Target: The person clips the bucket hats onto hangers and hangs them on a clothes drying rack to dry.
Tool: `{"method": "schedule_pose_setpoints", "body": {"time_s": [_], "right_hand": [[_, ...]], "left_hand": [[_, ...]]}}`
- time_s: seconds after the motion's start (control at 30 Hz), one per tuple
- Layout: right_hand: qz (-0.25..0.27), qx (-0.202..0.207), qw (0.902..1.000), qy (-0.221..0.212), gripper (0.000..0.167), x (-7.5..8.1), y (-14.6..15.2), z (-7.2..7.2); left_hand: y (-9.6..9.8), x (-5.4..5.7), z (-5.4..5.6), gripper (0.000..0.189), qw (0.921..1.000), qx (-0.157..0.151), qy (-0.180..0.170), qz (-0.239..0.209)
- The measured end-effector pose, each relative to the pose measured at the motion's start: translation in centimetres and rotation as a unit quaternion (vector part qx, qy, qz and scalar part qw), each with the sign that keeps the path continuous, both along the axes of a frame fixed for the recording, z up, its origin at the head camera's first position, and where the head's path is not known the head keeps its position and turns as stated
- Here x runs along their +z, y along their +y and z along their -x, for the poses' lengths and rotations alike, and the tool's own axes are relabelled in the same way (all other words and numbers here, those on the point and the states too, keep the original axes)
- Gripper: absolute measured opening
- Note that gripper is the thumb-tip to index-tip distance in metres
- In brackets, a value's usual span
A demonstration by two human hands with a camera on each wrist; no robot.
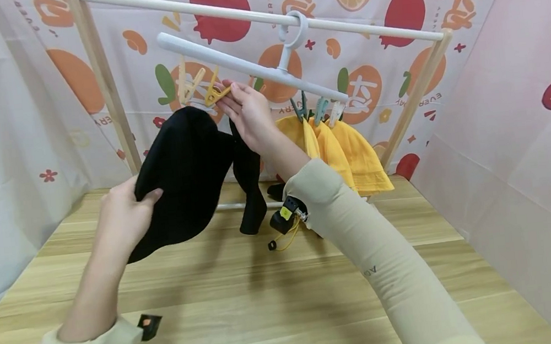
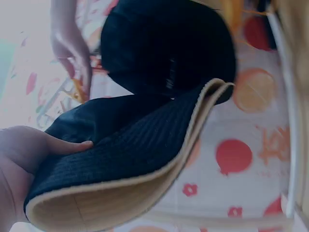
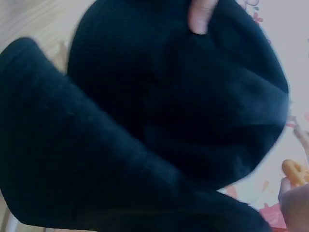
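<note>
A black bucket hat [image 1: 181,175] with a beige underside [image 2: 120,205] hangs from my left hand [image 1: 125,214], whose thumb and fingers pinch its brim. My right hand [image 1: 250,113] pinches a yellow clothespin [image 1: 215,92] just above the hat's crown, under the hanger's left part. Behind the right wrist hangs another black cloth piece [image 1: 249,191]; in the left wrist view a black rounded shape [image 2: 166,48] bears small lettering. Whether these are one item I cannot tell. The white hanger [image 1: 230,60] tilts, its left end higher. A beige clothespin [image 1: 188,86] is by that end.
The hanger hooks over a white rod [image 1: 240,13] on a wooden frame [image 1: 102,83]. At its right end, several clothespins [image 1: 320,109] grip a yellow hat [image 1: 348,154]. Below lies a wood-grain tabletop [image 1: 249,313]; fruit-printed cloth [image 1: 496,134] encloses the back and sides.
</note>
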State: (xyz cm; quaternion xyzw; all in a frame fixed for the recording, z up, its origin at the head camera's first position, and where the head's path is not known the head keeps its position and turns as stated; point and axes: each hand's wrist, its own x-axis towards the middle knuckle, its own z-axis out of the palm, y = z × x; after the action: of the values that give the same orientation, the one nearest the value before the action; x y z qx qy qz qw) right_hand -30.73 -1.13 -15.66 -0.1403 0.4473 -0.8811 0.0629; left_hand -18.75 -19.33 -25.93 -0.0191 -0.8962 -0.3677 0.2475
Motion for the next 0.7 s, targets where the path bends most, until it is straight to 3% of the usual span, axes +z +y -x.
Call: {"method": "schedule_pose_setpoints", "body": {"time_s": [0.17, 0.4, 0.57, 0.7], "right_hand": [[0.011, 0.007, 0.9996, 0.026, 0.034, -1.0, -0.1, 0.1], [0.022, 0.086, 0.9929, 0.08, 0.029, -1.5, -0.1, 0.5], [0.077, 0.135, 0.9854, 0.071, 0.022, -1.8, 0.4, 1.1], [0.103, 0.145, 0.9825, 0.056, 0.028, -2.2, 0.7, 1.5]], "left_hand": [[1.6, 0.3, 0.3, 0.015, 0.9999, 0.007, 0.012, -0.004], [3.0, 0.2, 0.1, 0.016, 0.9998, 0.001, 0.016, 0.013], [3.4, 0.3, 0.4, 0.016, 0.9998, -0.004, 0.016, 0.012], [3.8, 0.1, 0.6, 0.017, 0.9999, -0.011, 0.01, 0.008]]}}
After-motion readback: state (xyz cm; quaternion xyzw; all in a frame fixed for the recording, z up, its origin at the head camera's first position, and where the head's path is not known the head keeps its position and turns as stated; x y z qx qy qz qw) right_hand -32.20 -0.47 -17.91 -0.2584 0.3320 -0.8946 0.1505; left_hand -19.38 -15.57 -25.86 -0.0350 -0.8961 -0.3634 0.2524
